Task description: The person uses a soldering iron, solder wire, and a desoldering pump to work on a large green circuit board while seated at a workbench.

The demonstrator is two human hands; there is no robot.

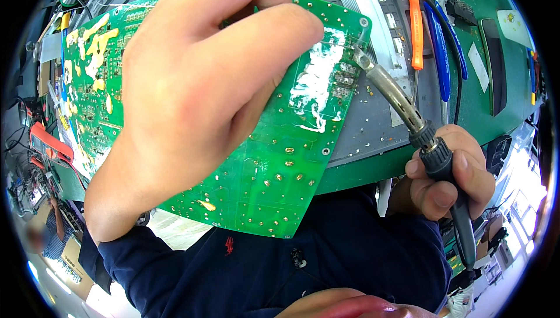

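Your right fingers (475, 175) wrap the ribbed-grip iron (401, 97)! Left fingers (271, 33) curl over the glossy board (262, 184); their hold, I can't tell.

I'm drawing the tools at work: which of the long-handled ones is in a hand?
The soldering iron, with a metal barrel and dark grip, in the right hand. The orange-handled screwdriver and blue-handled tool lie farther up, unheld.

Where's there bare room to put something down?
Bare green mat shows between the black bar and the blue-and-yellow item. The grey tray has a crumb-strewn gap between the circuit board and soldering iron. It's crowded around the orange screwdriver and blue-handled tool.
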